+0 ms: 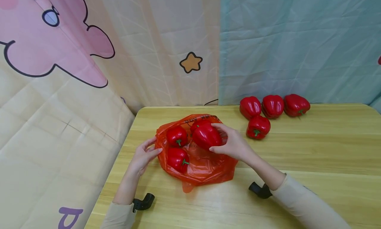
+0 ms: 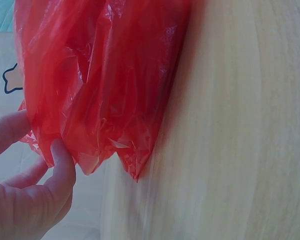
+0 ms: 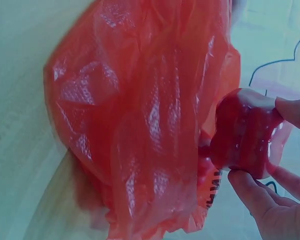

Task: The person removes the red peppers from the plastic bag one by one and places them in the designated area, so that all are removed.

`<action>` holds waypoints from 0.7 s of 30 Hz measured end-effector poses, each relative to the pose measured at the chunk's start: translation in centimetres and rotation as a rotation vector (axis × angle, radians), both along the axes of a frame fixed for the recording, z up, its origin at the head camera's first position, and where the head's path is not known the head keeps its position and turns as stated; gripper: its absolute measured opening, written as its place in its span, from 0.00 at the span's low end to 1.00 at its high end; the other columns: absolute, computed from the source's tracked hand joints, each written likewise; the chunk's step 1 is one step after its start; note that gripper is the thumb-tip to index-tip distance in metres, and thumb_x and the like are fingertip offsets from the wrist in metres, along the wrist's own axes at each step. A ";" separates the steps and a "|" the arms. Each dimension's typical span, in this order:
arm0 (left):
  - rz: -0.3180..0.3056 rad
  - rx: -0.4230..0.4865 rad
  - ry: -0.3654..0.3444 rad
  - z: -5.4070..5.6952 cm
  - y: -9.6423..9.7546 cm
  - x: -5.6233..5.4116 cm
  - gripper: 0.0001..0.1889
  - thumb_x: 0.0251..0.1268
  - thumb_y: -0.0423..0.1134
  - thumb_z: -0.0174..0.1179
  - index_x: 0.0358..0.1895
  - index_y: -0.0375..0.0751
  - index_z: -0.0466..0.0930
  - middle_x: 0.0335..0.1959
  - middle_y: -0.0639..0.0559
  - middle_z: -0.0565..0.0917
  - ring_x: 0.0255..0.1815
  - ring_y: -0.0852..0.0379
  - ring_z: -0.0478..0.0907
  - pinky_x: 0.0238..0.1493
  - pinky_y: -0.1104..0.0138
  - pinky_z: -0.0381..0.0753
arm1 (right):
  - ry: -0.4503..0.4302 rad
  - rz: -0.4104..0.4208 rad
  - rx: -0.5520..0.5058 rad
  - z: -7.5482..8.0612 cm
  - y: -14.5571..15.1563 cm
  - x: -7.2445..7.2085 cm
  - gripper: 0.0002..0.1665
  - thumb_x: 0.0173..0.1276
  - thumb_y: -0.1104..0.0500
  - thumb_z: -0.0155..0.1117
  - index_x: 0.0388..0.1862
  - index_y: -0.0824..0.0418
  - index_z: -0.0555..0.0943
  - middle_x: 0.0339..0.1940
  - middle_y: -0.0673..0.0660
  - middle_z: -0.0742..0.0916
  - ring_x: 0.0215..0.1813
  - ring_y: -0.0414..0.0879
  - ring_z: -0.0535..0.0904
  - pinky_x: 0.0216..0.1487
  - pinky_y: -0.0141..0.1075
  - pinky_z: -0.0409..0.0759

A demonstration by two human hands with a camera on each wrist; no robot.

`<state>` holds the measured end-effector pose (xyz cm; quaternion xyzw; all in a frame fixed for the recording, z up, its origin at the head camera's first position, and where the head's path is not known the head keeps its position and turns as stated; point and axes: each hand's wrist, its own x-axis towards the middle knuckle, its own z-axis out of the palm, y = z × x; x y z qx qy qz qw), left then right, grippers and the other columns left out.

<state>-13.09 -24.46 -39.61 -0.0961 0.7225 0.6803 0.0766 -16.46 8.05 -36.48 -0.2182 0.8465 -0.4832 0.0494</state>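
An orange-red plastic bag [image 1: 208, 171] lies with its mouth spread, dark print along its back edge. Inside at the left sit two red bell peppers, one behind [image 1: 177, 136] and one in front [image 1: 178, 159], both with green stems. My right hand [image 1: 230, 142] grips another bell pepper [image 1: 206, 135] by its right end, over the bag's mouth. More red shows just behind the held pepper, mostly hidden by it. My left hand [image 1: 144, 156] pinches the bag's left rim between thumb [image 2: 63, 162] and fingers. From the right wrist, the held pepper [image 3: 245, 132] appears beside the bag's edge.
At the table's back right, three red bell peppers [image 1: 250, 107] [image 1: 273, 106] [image 1: 296, 105] stand in a row, with a fourth pepper [image 1: 258, 127] in front. A printed curtain [image 1: 190, 30] hangs behind the wooden table [image 1: 327, 149]. Black wrist mounts [image 1: 144, 202] stick out near both sleeves.
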 end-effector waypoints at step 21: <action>-0.004 0.008 0.022 -0.2 -0.2 0.0 0.31 0.62 0.25 0.55 0.68 0.30 0.56 0.64 0.35 0.63 0.45 0.63 0.77 0.47 0.70 0.79 | 0.064 -0.044 0.009 1.4 3.2 0.0 0.43 0.47 0.60 0.76 0.63 0.61 0.69 0.51 0.65 0.81 0.46 0.57 0.80 0.37 0.43 0.84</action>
